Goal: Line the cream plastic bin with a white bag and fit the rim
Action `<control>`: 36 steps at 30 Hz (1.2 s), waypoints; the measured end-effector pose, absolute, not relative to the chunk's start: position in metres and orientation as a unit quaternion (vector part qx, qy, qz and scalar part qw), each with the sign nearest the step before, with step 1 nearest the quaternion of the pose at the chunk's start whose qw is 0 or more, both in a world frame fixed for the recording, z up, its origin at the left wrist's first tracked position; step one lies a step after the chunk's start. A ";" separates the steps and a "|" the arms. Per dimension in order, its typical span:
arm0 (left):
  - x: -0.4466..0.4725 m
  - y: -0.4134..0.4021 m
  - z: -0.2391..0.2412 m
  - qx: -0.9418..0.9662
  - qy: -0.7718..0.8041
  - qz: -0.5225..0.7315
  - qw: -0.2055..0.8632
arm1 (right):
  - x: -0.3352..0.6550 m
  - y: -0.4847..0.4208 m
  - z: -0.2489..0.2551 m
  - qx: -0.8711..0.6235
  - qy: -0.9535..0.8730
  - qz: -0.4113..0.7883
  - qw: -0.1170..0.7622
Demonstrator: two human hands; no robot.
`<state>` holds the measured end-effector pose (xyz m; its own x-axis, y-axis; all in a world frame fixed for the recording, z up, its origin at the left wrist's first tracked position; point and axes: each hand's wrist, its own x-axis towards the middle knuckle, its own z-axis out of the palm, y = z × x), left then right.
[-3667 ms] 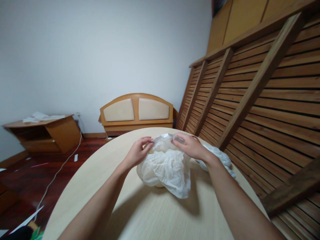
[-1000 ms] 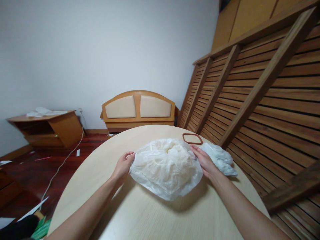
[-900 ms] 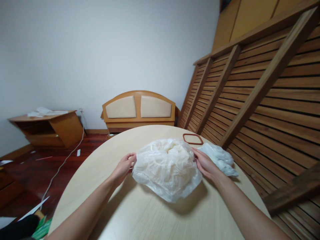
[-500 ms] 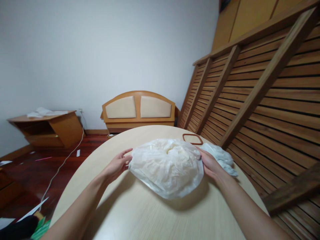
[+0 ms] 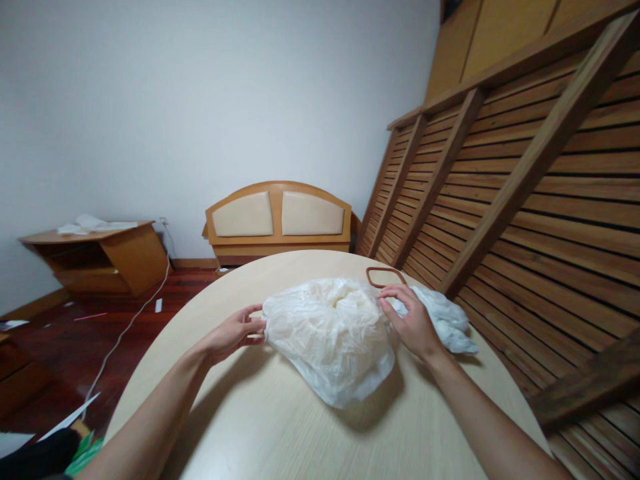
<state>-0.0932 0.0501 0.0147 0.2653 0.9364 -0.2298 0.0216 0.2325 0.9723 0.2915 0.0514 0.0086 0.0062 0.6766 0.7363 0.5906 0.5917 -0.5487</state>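
A crinkled white plastic bag, rounded and puffed, lies on the round pale wooden table. Its top is gathered around a small dent, and whatever is inside is hidden. At the bag's left edge, my left hand is closed, pinching the plastic between thumb and fingers. My right hand is at the upper right edge, its thumb and fingertips brought close together on the plastic. Just behind that hand is a second, pale bluish crumpled bag. A brown rounded rectangular frame lies beyond it.
A slatted wooden panel leans along the right side, close to the table. Behind the table stands a padded headboard. A low wooden desk with white papers stands left, and a white cable runs over the dark red floor.
My right hand has shifted from the bag's right side up to its upper right edge. The bag's right side has drawn inward and its front corner sits slightly lower. My left hand stays at the left edge.
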 end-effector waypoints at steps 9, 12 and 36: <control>-0.093 0.049 0.012 0.500 0.500 0.335 0.623 | 0.283 0.051 0.002 -0.424 -0.721 0.128 0.533; -0.093 0.049 0.011 0.519 0.503 0.313 0.616 | 0.281 0.052 0.001 -0.416 -0.715 0.153 0.541; -0.041 0.020 0.024 0.736 0.432 0.487 0.185 | 0.274 0.050 0.002 -0.449 -0.671 0.232 0.542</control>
<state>-0.0415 0.0197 0.0237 0.1523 0.8171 0.5561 0.4563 -0.5572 0.6937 0.2743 0.0503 0.0018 -0.0085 0.8548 0.5189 0.3509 0.4885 -0.7989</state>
